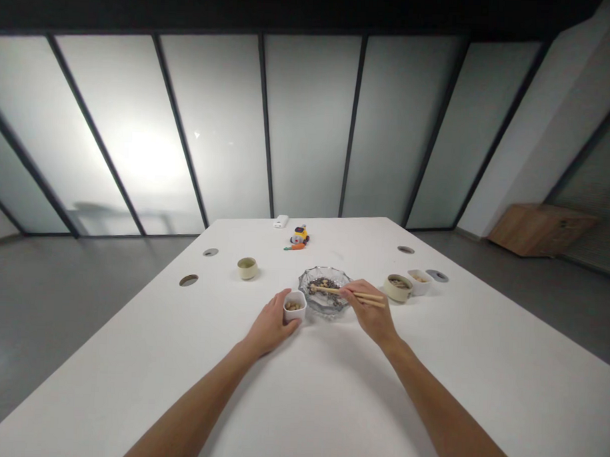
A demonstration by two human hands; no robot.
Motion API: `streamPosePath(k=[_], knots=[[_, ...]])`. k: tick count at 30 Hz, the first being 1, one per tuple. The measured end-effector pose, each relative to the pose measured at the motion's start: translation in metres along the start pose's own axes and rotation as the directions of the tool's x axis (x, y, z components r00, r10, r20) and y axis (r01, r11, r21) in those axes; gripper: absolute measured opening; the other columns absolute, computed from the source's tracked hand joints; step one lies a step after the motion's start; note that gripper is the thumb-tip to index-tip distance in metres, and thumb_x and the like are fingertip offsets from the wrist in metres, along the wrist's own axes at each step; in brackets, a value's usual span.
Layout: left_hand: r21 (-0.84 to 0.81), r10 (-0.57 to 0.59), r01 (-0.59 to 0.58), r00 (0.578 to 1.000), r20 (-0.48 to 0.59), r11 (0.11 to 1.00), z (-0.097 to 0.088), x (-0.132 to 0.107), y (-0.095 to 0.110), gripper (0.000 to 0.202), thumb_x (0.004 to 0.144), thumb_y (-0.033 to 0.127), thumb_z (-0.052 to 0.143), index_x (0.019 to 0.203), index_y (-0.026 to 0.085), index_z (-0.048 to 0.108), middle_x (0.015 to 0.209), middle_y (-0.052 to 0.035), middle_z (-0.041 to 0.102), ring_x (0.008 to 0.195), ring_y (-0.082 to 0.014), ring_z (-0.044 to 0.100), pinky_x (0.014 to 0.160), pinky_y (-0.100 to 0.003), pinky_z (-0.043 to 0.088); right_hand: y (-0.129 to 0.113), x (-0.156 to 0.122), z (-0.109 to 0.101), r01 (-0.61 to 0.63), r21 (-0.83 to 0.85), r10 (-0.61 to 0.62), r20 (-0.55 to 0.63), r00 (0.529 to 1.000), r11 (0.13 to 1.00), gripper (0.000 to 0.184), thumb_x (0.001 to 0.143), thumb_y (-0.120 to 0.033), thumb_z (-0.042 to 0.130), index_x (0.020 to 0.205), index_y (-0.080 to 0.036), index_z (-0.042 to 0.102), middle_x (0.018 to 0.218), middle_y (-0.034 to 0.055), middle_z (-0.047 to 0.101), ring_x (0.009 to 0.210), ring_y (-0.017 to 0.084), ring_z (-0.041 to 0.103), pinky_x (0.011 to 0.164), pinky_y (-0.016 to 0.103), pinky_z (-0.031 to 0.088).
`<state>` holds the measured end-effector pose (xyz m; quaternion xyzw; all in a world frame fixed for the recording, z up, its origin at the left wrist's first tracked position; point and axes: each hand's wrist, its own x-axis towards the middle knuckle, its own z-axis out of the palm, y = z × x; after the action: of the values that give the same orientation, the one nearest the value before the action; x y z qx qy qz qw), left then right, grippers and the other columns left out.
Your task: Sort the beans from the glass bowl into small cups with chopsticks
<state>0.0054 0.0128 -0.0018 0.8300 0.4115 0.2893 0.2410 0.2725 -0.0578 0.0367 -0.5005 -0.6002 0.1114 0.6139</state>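
Note:
My left hand (274,324) is wrapped around a small white square cup (294,315) on the table, with tan, nut-like pieces inside. My right hand (371,309) grips a pair of wooden chopsticks (327,290), their tips over a clear cut-glass bowl (303,282). Dark seeds and some lighter pieces lie in this bowl, just right of the white cup. Whether the chopstick tips pinch a piece is too small to tell.
A pale green cup (247,272) stands to the left. At right are a cream bowl (397,292) and a white dish (420,287), both with contents. Farther back lie a toy vehicle (299,235), a toy carrot (297,247) and a white object (281,222). Several cable holes pierce the white table (145,356).

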Motion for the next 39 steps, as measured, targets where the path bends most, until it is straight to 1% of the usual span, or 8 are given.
streamPosePath(k=[4,8,10,13,16,24,33,39], knots=[[0.002,-0.001,0.001,1.0,0.004,1.0,0.001,0.0,-0.001,0.073,0.09,0.033,0.073,0.157,0.018,0.049,0.156,-0.0174,0.062,0.139,-0.0345,0.063,0.122,-0.051,0.048,0.0,0.004,0.0,-0.111,0.164,0.13,-0.106,0.986,0.98,0.055,0.089,-0.078,0.071,0.085,-0.024,0.078,0.089,0.0097,0.079,0.082,0.029,0.079,0.079,0.046,0.07],[0.015,-0.008,0.008,1.0,0.008,1.0,0.003,0.001,-0.001,0.074,0.089,0.032,0.074,0.158,0.019,0.048,0.153,-0.0169,0.063,0.138,-0.0351,0.064,0.121,-0.051,0.049,-0.001,0.006,0.001,-0.198,0.257,0.214,-0.035,0.976,0.946,0.056,0.091,-0.079,0.07,0.087,-0.023,0.075,0.084,0.0083,0.079,0.076,0.028,0.079,0.073,0.046,0.071],[0.017,-0.009,0.008,1.0,0.008,1.0,0.003,0.001,0.0,0.074,0.089,0.03,0.073,0.158,0.02,0.048,0.153,-0.0164,0.064,0.139,-0.0347,0.063,0.121,-0.05,0.049,-0.002,0.005,0.0,-0.169,0.221,0.186,-0.06,0.981,0.961,0.057,0.092,-0.079,0.068,0.086,-0.023,0.076,0.085,0.0088,0.079,0.075,0.027,0.078,0.074,0.045,0.07],[0.02,-0.006,0.006,1.0,0.014,1.0,0.001,0.0,0.002,0.073,0.09,0.031,0.072,0.157,0.018,0.048,0.154,-0.0167,0.063,0.139,-0.0343,0.063,0.122,-0.05,0.048,-0.003,0.003,-0.002,-0.029,0.032,0.033,-0.109,0.993,0.999,0.055,0.095,-0.077,0.065,0.085,-0.025,0.078,0.087,0.01,0.078,0.083,0.028,0.076,0.081,0.045,0.067],[0.024,-0.008,0.007,1.0,0.023,1.0,-0.001,-0.001,0.004,0.072,0.091,0.033,0.071,0.157,0.016,0.047,0.156,-0.0182,0.061,0.14,-0.0347,0.062,0.122,-0.05,0.047,0.0,-0.001,-0.002,0.063,-0.077,-0.065,-0.027,0.998,0.995,0.051,0.098,-0.073,0.064,0.083,-0.027,0.079,0.087,0.0097,0.077,0.085,0.028,0.074,0.08,0.042,0.063],[0.008,-0.001,0.001,1.0,0.005,1.0,0.0,0.0,0.003,0.072,0.089,0.03,0.073,0.156,0.018,0.049,0.153,-0.0178,0.063,0.139,-0.0354,0.064,0.121,-0.051,0.049,0.014,-0.008,0.008,0.073,-0.031,-0.071,0.074,0.995,0.997,0.046,0.1,-0.067,0.067,0.086,-0.025,0.08,0.088,0.0084,0.077,0.083,0.025,0.072,0.077,0.039,0.06],[0.019,-0.009,0.009,1.0,0.025,1.0,0.001,0.001,0.002,0.074,0.09,0.032,0.073,0.158,0.016,0.047,0.157,-0.0192,0.06,0.141,-0.0358,0.061,0.122,-0.052,0.047,0.019,-0.008,0.008,0.136,-0.039,-0.133,0.071,0.989,0.99,0.045,0.103,-0.062,0.066,0.086,-0.023,0.08,0.087,0.0074,0.078,0.08,0.023,0.073,0.077,0.035,0.06],[0.017,-0.006,0.006,1.0,0.021,1.0,0.001,0.001,0.002,0.073,0.09,0.032,0.073,0.157,0.017,0.048,0.155,-0.0183,0.062,0.14,-0.0353,0.062,0.122,-0.052,0.047,0.016,-0.008,0.005,0.16,-0.058,-0.16,0.016,0.987,0.985,0.044,0.104,-0.062,0.064,0.088,-0.024,0.08,0.087,0.0075,0.078,0.081,0.023,0.074,0.073,0.035,0.06]])
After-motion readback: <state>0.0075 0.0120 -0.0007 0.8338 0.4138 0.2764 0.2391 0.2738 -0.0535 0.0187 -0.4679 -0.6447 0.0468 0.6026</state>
